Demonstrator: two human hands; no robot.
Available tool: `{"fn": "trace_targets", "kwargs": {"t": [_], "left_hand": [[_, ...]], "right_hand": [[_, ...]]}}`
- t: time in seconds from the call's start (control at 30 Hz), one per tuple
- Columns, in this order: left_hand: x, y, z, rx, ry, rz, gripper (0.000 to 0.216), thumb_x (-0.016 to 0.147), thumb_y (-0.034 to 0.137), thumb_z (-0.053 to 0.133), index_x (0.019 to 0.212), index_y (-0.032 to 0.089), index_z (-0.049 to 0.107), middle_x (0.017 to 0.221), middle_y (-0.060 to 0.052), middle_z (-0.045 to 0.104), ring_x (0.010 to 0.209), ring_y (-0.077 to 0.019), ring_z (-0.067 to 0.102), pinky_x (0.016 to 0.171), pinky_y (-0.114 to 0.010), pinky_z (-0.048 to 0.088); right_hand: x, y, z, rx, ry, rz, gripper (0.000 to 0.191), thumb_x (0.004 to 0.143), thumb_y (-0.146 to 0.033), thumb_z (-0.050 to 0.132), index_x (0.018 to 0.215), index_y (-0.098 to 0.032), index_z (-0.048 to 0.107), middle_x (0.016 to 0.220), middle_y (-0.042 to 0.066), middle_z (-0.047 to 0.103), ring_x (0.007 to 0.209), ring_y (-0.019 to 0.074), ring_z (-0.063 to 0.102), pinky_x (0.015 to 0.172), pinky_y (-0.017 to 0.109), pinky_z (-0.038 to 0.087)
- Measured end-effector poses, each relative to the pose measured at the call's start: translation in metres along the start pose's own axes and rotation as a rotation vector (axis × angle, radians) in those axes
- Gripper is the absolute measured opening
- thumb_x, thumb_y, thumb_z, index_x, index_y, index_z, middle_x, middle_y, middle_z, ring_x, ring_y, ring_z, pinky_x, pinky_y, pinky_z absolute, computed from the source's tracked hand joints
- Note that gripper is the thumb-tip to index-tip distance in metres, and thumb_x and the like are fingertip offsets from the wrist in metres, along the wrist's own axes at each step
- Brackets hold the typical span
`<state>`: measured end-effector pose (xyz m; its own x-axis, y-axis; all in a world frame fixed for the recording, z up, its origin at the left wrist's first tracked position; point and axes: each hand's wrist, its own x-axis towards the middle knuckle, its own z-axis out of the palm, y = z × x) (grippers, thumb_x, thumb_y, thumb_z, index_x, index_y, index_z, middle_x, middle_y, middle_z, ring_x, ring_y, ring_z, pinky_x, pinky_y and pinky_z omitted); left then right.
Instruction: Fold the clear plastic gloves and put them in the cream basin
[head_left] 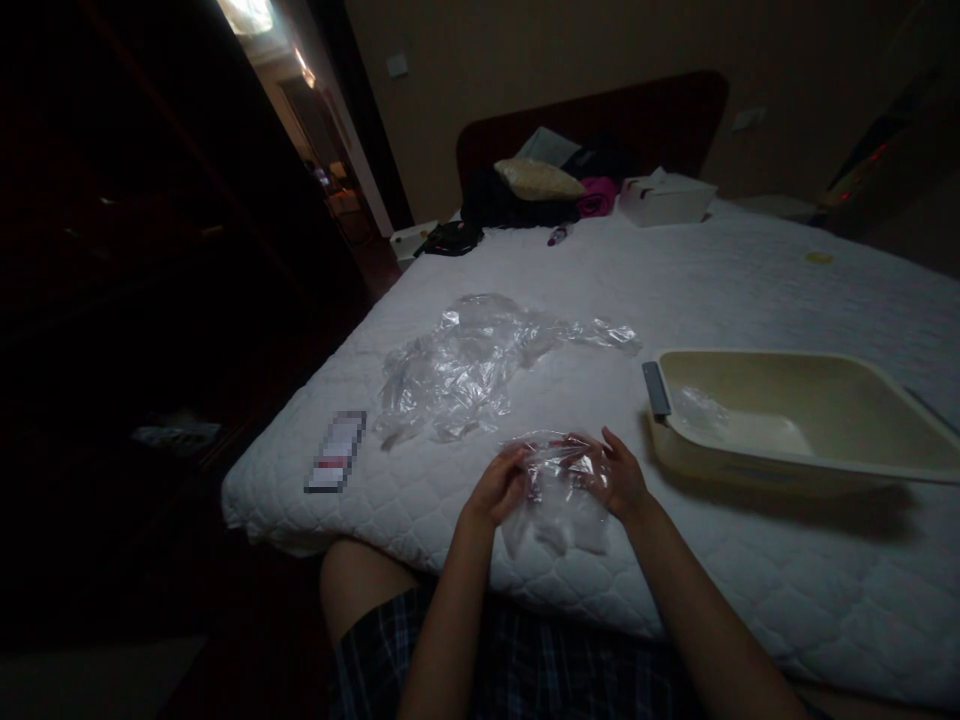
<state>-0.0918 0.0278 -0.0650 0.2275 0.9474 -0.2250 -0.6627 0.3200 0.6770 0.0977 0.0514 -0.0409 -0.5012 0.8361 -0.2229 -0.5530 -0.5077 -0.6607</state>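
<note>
Between my two hands, over the near edge of the bed, is a clear plastic bag. My left hand is closed on its left side, and my right hand has its fingers inside or behind the film on the right, with the thumb sticking up. Beyond them lies a heap of crumpled clear plastic bags on the white quilted bedding. A cream plastic tub with grey handles stands to the right of my right hand. Inside it, near the left wall, rests some clear plastic.
A phone-like object, blurred out, lies left of the bags near the bed's edge. At the headboard are piled clothes, a beige cushion and a white box. A small yellow item lies far right on the bedding.
</note>
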Motion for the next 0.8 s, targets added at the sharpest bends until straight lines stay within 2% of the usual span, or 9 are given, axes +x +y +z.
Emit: {"fn": "trace_targets", "kwargs": {"t": [0.1, 0.2, 0.3, 0.37, 0.43, 0.53, 0.63, 0.7, 0.8], "left_hand": [[-0.002, 0.001, 0.000, 0.071, -0.003, 0.002, 0.026, 0.068, 0.022, 0.067, 0.093, 0.014, 0.064, 0.078, -0.004, 0.065, 0.054, -0.0096, 0.056, 0.049, -0.019, 0.043], [-0.007, 0.003, 0.001, 0.099, 0.002, -0.015, 0.028, 0.066, 0.020, 0.067, 0.094, 0.015, 0.065, 0.075, -0.004, 0.065, 0.052, -0.0099, 0.055, 0.047, -0.020, 0.041], [-0.011, 0.005, 0.004, 0.042, 0.002, -0.066, 0.030, 0.067, 0.025, 0.067, 0.093, 0.012, 0.064, 0.066, -0.002, 0.063, 0.046, -0.0087, 0.051, 0.044, -0.020, 0.038], [-0.012, 0.007, 0.006, -0.037, -0.009, -0.099, 0.031, 0.070, 0.032, 0.063, 0.092, 0.011, 0.064, 0.069, -0.004, 0.064, 0.052, -0.0108, 0.055, 0.050, -0.021, 0.042], [-0.011, 0.008, 0.006, -0.109, -0.029, -0.123, 0.034, 0.073, 0.039, 0.058, 0.091, 0.010, 0.063, 0.074, -0.007, 0.066, 0.059, -0.0145, 0.059, 0.058, -0.026, 0.045], [-0.011, 0.010, 0.006, -0.161, -0.076, -0.158, 0.044, 0.076, 0.050, 0.049, 0.090, 0.010, 0.063, 0.076, -0.010, 0.067, 0.067, -0.0203, 0.062, 0.067, -0.033, 0.046], [-0.012, 0.011, 0.005, -0.137, -0.131, -0.198, 0.059, 0.076, 0.059, 0.043, 0.089, 0.006, 0.064, 0.082, -0.015, 0.068, 0.080, -0.0263, 0.063, 0.078, -0.040, 0.044], [-0.013, 0.011, 0.004, -0.100, -0.168, -0.229, 0.068, 0.073, 0.065, 0.040, 0.087, 0.003, 0.064, 0.084, -0.018, 0.067, 0.084, -0.0287, 0.062, 0.082, -0.040, 0.042], [-0.013, 0.009, 0.002, -0.076, -0.175, -0.246, 0.072, 0.071, 0.069, 0.038, 0.080, 0.003, 0.066, 0.079, -0.018, 0.068, 0.080, -0.0282, 0.062, 0.080, -0.038, 0.042]], "right_hand": [[0.004, 0.003, -0.004, -0.070, 0.026, 0.040, 0.040, 0.079, -0.050, 0.047, 0.093, -0.017, 0.064, 0.087, 0.007, 0.068, 0.059, 0.0146, 0.061, 0.052, 0.025, 0.045], [0.007, 0.009, -0.006, -0.147, 0.068, 0.007, 0.034, 0.076, -0.044, 0.056, 0.097, -0.019, 0.064, 0.081, 0.004, 0.068, 0.052, 0.0116, 0.057, 0.047, 0.023, 0.042], [0.007, 0.012, -0.004, -0.211, 0.098, -0.052, 0.030, 0.073, -0.032, 0.064, 0.101, -0.021, 0.063, 0.080, 0.003, 0.067, 0.056, 0.0111, 0.058, 0.046, 0.020, 0.041], [0.006, 0.010, -0.003, -0.226, 0.091, -0.049, 0.033, 0.072, -0.028, 0.065, 0.105, -0.022, 0.061, 0.082, 0.003, 0.068, 0.059, 0.0113, 0.059, 0.045, 0.018, 0.041], [0.004, 0.007, -0.005, -0.216, 0.050, -0.042, 0.037, 0.072, -0.026, 0.065, 0.108, -0.025, 0.059, 0.084, 0.002, 0.068, 0.053, 0.0084, 0.058, 0.040, 0.015, 0.039], [0.000, 0.004, -0.019, -0.180, -0.067, -0.043, 0.041, 0.070, -0.029, 0.066, 0.110, -0.028, 0.057, 0.084, 0.000, 0.068, 0.035, 0.0023, 0.046, 0.030, 0.013, 0.031], [-0.002, 0.006, -0.035, -0.187, -0.190, -0.016, 0.049, 0.066, -0.034, 0.069, 0.113, -0.030, 0.054, 0.078, -0.001, 0.069, 0.027, 0.0020, 0.042, 0.024, 0.012, 0.026], [-0.004, 0.007, -0.038, -0.215, -0.243, 0.021, 0.053, 0.064, -0.034, 0.071, 0.114, -0.031, 0.053, 0.075, -0.002, 0.069, 0.028, 0.0031, 0.045, 0.025, 0.012, 0.029], [-0.006, 0.007, -0.027, -0.235, -0.266, 0.056, 0.051, 0.066, -0.033, 0.070, 0.115, -0.027, 0.054, 0.080, 0.002, 0.069, 0.033, 0.0043, 0.050, 0.031, 0.014, 0.037]]}}
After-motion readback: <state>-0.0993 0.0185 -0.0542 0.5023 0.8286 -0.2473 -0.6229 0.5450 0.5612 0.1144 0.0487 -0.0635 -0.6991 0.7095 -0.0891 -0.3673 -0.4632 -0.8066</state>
